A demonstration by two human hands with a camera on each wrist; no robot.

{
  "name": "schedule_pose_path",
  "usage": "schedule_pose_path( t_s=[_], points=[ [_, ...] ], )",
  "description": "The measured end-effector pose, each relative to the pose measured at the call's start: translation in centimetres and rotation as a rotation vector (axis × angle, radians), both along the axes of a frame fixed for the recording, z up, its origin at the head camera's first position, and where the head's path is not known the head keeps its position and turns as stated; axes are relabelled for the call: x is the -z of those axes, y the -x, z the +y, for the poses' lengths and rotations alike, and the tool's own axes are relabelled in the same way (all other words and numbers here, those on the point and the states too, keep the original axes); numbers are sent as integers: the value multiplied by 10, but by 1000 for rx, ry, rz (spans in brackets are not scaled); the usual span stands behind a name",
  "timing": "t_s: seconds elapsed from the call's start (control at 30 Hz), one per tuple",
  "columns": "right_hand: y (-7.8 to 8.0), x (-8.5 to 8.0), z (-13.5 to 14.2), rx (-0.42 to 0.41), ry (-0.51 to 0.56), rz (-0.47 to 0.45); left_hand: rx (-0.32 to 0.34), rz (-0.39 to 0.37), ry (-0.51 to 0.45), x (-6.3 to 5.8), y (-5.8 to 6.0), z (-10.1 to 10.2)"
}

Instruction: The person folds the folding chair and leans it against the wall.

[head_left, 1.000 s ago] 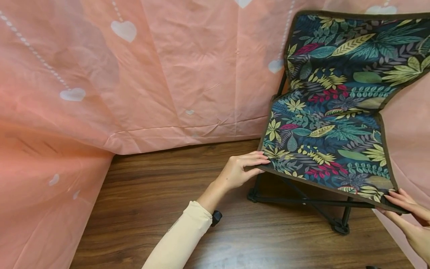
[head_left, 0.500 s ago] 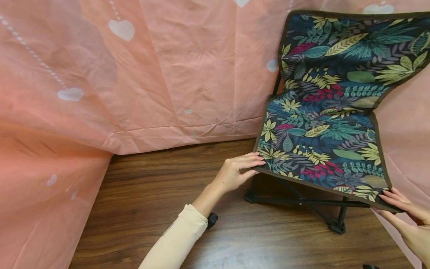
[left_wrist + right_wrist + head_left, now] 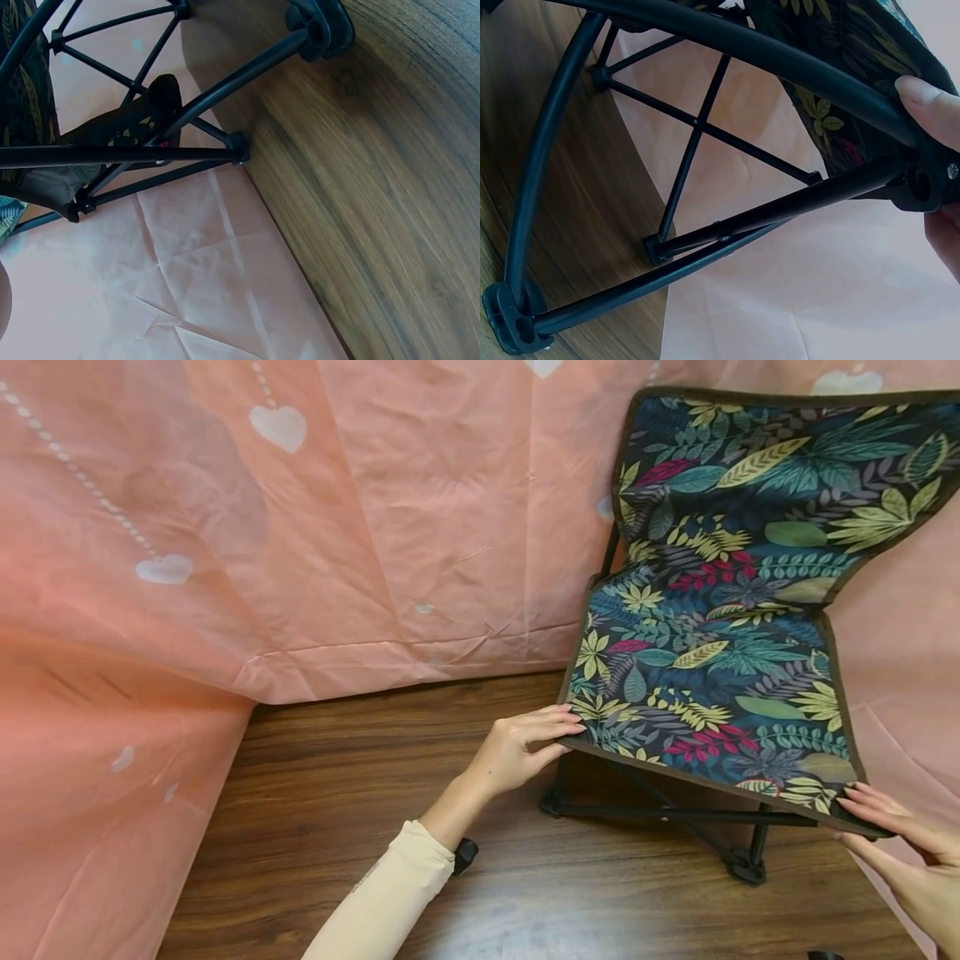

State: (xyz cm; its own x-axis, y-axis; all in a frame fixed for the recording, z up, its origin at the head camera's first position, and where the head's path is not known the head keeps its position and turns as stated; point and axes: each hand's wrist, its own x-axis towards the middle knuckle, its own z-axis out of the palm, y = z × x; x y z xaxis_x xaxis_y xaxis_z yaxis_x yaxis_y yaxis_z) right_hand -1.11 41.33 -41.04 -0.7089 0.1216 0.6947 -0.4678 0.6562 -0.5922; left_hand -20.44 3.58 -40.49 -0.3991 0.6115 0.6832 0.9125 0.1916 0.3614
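A folding chair (image 3: pixel 705 693) with dark leaf-print fabric and brown edging stands unfolded at the right in the head view. My left hand (image 3: pixel 517 747) grips the seat's front left corner, fingers on top and thumb at the edge below. At the opposite front corner my right hand (image 3: pixel 911 852) holds on in the same way. Crossed black tubes (image 3: pixel 697 124) make up the frame under the seat in the right wrist view, where my right thumb (image 3: pixel 930 109) lies by the corner joint. In the left wrist view, a black foot (image 3: pixel 322 34) shows; most of that hand is outside the picture.
A pink curtain (image 3: pixel 442 527) with white hearts hangs behind and along the left, reaching the brown wood floor (image 3: pixel 360 777). More pink cloth (image 3: pixel 903 652) hangs right of the chair. A small black object (image 3: pixel 825 955) shows at the bottom edge.
The chair has shifted a little to the left in the head view, with both hands moving along on its front corners. Their grip looks the same.
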Motion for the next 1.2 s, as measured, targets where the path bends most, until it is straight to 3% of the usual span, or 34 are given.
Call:
schedule_pose_path(
  t_s=[0.47, 0.7, 0.93, 1.2],
  points=[
    [-3, 2, 4, 16, -7, -13, 0, 64, -17, 1, 5, 3],
    [-3, 3, 3, 45, 51, -42, 26, 84, 12, -2, 9, 2],
    [-3, 1, 1, -17, 44, 8, 29, 111, 36, -3, 9, -1],
    [-3, 0, 2, -18, 8, -5, 42, 129, 27, -1, 10, -3]
  ],
)
